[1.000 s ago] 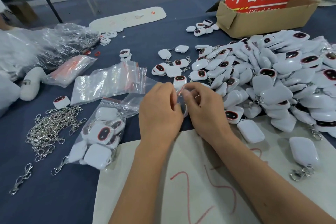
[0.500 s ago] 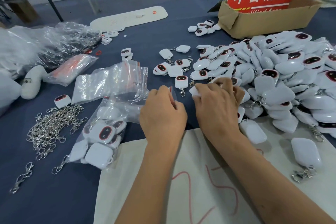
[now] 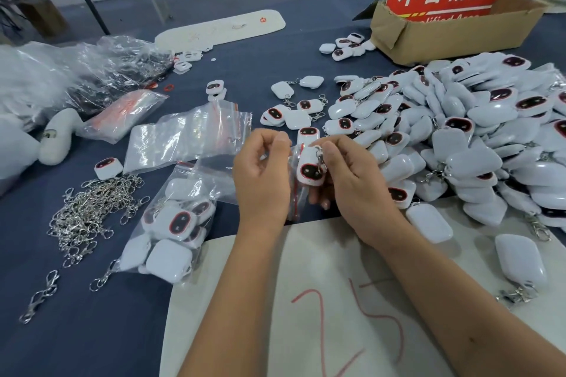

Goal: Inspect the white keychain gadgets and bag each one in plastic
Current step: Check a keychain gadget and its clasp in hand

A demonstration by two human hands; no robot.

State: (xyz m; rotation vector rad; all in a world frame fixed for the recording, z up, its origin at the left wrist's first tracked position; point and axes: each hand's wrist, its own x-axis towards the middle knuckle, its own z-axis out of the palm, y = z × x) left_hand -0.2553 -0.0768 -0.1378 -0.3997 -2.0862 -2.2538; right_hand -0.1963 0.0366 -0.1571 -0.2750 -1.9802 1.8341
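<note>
Right hand pinches a white keychain gadget by its clip; left hand grips a small clear bag beside it, above the counter's near edge.

- Both bare forearms reach in from the near edge of the bench, converging towards its middle, the right one entering from the near right corner.
- The left hand is raised with its back to the camera, fingers curled, thumb and forefinger meeting in a pinch at the top; what the grip closes on cannot be made out.
- The right hand sits just beside it, fingers curled, its grip around a small white keychain gadget with a dark red-rimmed face.
</note>
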